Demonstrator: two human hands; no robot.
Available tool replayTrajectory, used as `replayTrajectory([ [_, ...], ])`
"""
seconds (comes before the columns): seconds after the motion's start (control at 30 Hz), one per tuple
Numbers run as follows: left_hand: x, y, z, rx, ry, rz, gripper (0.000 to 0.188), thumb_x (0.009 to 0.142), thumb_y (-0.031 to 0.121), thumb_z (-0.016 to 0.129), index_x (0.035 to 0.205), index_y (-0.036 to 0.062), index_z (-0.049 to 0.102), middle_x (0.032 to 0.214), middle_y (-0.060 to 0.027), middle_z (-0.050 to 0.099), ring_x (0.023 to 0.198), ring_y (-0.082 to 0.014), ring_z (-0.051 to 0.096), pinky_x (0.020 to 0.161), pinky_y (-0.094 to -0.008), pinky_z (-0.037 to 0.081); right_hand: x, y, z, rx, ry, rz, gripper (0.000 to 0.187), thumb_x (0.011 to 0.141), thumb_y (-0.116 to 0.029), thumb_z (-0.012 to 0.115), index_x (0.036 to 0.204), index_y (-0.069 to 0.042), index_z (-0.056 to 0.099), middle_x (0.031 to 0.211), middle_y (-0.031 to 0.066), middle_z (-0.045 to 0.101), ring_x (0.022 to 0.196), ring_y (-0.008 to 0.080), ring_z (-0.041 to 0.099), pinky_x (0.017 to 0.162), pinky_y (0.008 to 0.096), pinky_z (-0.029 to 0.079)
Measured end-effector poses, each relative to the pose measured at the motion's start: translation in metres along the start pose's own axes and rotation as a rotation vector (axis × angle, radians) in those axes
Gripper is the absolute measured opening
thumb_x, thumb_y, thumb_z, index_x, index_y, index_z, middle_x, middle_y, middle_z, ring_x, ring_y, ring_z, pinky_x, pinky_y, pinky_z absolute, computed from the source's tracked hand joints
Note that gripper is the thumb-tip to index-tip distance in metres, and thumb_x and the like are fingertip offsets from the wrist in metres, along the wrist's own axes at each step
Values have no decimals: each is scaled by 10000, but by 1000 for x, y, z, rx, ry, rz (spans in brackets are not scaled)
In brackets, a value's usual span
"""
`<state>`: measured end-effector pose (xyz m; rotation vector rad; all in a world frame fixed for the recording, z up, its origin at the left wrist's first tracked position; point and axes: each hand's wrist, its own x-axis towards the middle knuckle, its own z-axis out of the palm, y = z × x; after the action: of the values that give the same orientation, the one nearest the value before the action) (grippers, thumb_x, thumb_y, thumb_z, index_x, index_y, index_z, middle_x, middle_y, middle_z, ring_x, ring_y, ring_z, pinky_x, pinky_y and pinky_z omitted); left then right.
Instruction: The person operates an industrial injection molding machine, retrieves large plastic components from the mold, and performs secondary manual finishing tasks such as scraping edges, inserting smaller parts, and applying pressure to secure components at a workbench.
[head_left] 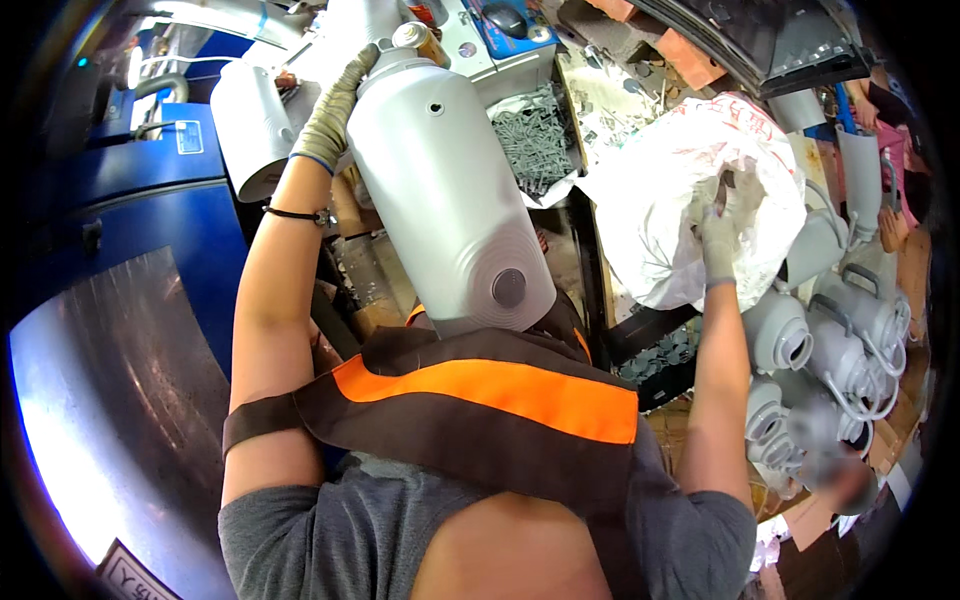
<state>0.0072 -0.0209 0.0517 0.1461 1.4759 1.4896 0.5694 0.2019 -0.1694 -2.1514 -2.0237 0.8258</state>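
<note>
While left grip (340,110) clasps grey canister (435,170) near top | it slants toward apron (450,455) | right grip (717,240) — in white bag (645,215), hold unclear

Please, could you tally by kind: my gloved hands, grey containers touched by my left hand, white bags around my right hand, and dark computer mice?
Gloved hands (left hand, right hand): 2
Grey container: 1
White bag: 1
Computer mouse: 1
Total: 5
</note>
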Motion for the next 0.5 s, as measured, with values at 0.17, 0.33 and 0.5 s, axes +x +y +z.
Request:
replayTrajectory([
  [0.17,15,2,43,68,-168,48,567,778,426,732,1121,-3,589,901,-124,670,705,-172,664,643,-275,568,-180,-120,-135,402,-541,-199,376,930,-263,507,1263,-91,532,981,181,645,826,303,630,737,377,501],
  [0.33,30,-5,81,-12,-309,-25,430,836,345,702,1090,7,629,940,-100,685,770,-174,679,697,-309,580,-240,-227,-198,-250,-514,-1182,407,785,-94,587,1188,-132,621,921,127,653,823,325,620,701,398,500],
  [0.5,17,-2,108,170,-322,75,384,860,318,671,1084,9,628,950,-81,668,813,-152,653,730,-288,549,-244,-239,-196,-359,-511,-1311,369,760,-75,594,1123,-120,637,874,120,667,758,312,644,655,393,510],
])
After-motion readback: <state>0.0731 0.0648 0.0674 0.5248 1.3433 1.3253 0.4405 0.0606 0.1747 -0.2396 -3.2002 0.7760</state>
